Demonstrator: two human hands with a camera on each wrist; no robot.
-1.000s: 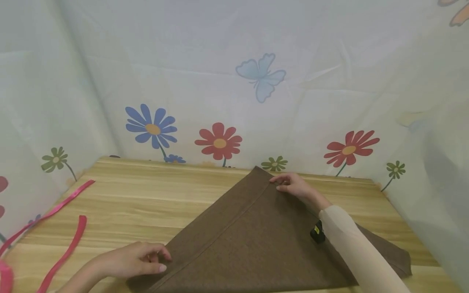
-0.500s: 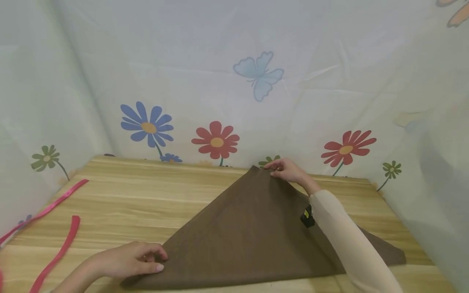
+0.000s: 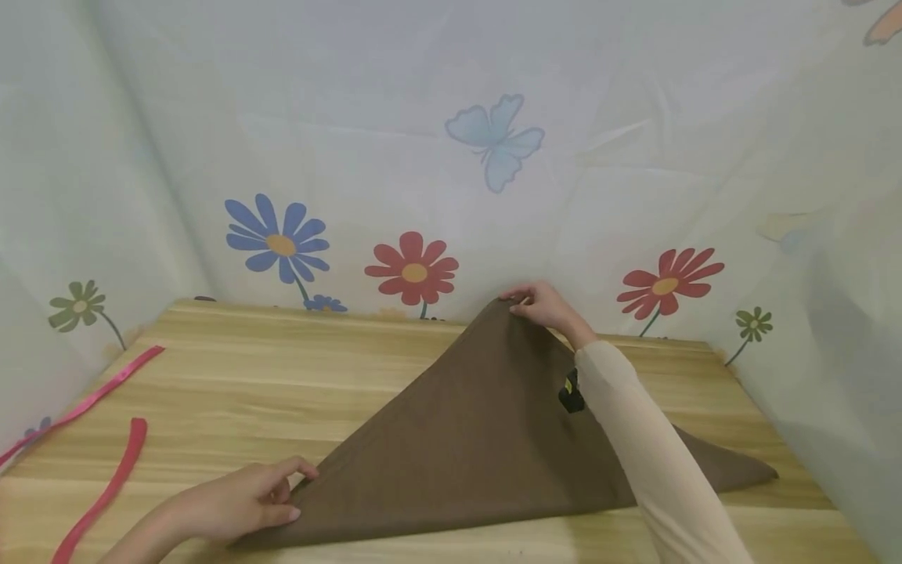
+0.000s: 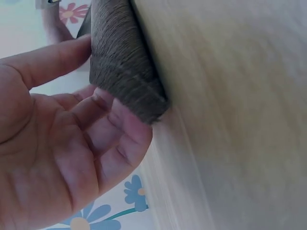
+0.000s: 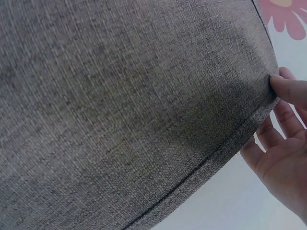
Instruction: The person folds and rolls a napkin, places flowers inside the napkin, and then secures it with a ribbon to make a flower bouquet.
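A brown woven cloth (image 3: 451, 439), folded into a triangle, spreads over the wooden table with its far peak raised. My right hand (image 3: 543, 305) pinches that peak between thumb and fingers; in the right wrist view the thumb presses the hemmed cloth (image 5: 144, 96) near its corner. At the cloth's near left corner my left hand (image 3: 247, 497) pinches the edge. The left wrist view shows the folded end of the cloth (image 4: 127, 57) between the thumb and the curled fingers of the left hand (image 4: 62, 139).
Two pink ribbons lie at the left of the wooden table (image 3: 282, 376): a longer ribbon (image 3: 106, 392) along the side and a shorter ribbon (image 3: 113, 493) nearer the front. A white curtain (image 3: 352, 117) with printed flowers hangs behind. A black wrist camera (image 3: 571, 392) sits under the right sleeve.
My right hand has moved up and slightly left, lifting the cloth's peak. The seamed strip along the cloth's left side has turned out of sight. The left hand stays at the left corner.
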